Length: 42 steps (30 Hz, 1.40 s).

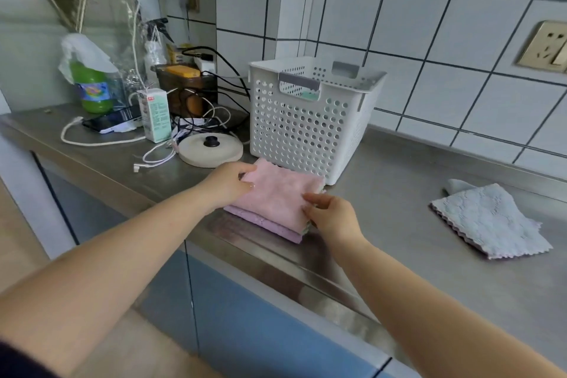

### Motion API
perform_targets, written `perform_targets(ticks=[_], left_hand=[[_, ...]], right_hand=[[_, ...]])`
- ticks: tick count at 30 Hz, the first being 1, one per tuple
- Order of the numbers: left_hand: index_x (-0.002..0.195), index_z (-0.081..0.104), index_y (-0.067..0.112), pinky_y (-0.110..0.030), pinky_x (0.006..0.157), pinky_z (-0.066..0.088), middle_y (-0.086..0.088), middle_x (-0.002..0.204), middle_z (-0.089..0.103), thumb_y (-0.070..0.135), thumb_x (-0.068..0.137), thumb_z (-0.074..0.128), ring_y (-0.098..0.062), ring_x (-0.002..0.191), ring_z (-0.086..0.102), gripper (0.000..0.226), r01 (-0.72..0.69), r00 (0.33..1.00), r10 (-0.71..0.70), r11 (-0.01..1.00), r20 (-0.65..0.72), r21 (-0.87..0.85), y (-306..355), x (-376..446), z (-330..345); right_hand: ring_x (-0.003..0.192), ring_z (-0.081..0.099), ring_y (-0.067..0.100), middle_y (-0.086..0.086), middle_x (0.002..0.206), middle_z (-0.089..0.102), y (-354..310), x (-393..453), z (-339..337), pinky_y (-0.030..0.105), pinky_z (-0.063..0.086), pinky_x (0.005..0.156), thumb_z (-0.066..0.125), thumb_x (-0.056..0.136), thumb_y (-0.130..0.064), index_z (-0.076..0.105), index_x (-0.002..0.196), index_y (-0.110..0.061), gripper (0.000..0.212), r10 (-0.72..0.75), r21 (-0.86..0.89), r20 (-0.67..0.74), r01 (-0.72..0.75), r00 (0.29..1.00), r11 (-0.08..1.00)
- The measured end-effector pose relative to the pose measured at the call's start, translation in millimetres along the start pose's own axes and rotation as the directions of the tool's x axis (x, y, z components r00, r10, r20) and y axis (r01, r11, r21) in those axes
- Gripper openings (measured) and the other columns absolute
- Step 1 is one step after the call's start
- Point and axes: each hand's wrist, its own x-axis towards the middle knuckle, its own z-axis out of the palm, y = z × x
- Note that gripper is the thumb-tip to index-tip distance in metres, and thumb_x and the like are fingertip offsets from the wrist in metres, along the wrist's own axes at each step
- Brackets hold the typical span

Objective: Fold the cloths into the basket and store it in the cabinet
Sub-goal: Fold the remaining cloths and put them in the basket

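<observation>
A stack of folded pink and lilac cloths (pixel 277 193) lies on the steel counter just in front of the white perforated basket (pixel 300 129). My left hand (pixel 228 182) grips the stack's far left corner, fingers curled over the top pink cloth. My right hand (pixel 329 213) pinches the stack's near right edge. Something green shows inside the basket through its handle opening. A pale blue cloth (pixel 487 219) lies unfolded on the counter to the right, apart from both hands. Blue cabinet doors (pixel 245 316) run below the counter.
Left of the basket sit a round lid with a black knob (pixel 211 149), a small carton (pixel 155 115), a phone, tangled cables and a green bottle (pixel 92 89). The tiled wall stands right behind the basket, with a socket (pixel 544 47) at the right.
</observation>
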Motion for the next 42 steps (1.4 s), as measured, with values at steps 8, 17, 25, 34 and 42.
perform_targets(ticks=[8,17,25,34,42], left_hand=[[0.131,0.052,0.008,-0.024,0.102,0.028,-0.007,0.145,0.038,0.018,0.094,0.05,-0.021,0.131,0.037,0.039,-0.149,0.982,0.179,0.929,-0.059,0.34,6,3,0],[0.147,0.027,0.017,-0.028,0.116,0.014,0.001,0.156,0.021,0.022,0.102,0.027,-0.016,0.145,0.015,0.046,-0.338,0.935,0.225,0.801,0.276,0.494,20,14,33],[0.151,0.001,0.011,-0.035,0.119,0.003,-0.008,0.158,-0.009,0.047,0.099,0.027,-0.02,0.146,-0.005,0.069,-0.163,0.965,0.007,0.8,0.263,0.577,11,25,32],[0.147,0.028,0.016,-0.038,0.118,0.014,-0.007,0.158,0.015,0.043,0.098,0.029,-0.022,0.145,0.014,0.056,-0.259,0.965,0.188,0.613,0.181,0.746,17,21,32],[0.116,0.06,0.021,-0.037,0.09,0.045,-0.001,0.118,0.06,0.036,0.094,0.042,-0.026,0.11,0.056,0.032,-0.518,0.832,0.502,0.552,0.235,0.653,122,8,99]], right_hand=[[0.119,0.046,0.012,0.002,0.143,0.04,-8,-2,-7,0.012,0.031,0.091,0.054,0.089,-0.012,0.061,0.123,-0.015,0.035,-0.295,-0.282,-0.07,0.264,0.953,0.922],[0.145,0.006,0.016,-0.004,0.157,0.015,-11,28,27,0.059,0.003,0.111,0.02,0.098,-0.039,0.023,0.146,-0.03,0.048,-0.168,-0.77,0.288,0.332,0.943,0.545],[0.146,-0.002,0.017,0.001,0.159,0.0,-2,29,22,0.058,-0.003,0.113,0.016,0.092,-0.059,0.005,0.151,-0.017,0.073,0.008,-0.855,0.187,0.159,0.982,0.494],[0.139,0.026,0.018,-0.003,0.15,0.034,12,20,-40,0.055,0.009,0.114,0.04,0.09,-0.058,0.034,0.142,-0.027,0.06,-0.253,-0.784,0.189,0.301,0.949,0.543],[0.122,0.045,0.024,0.001,0.128,0.053,60,5,-192,0.037,0.03,0.102,0.057,0.088,-0.041,0.058,0.123,-0.026,0.038,-0.291,-0.877,-0.034,0.111,0.956,0.467]])
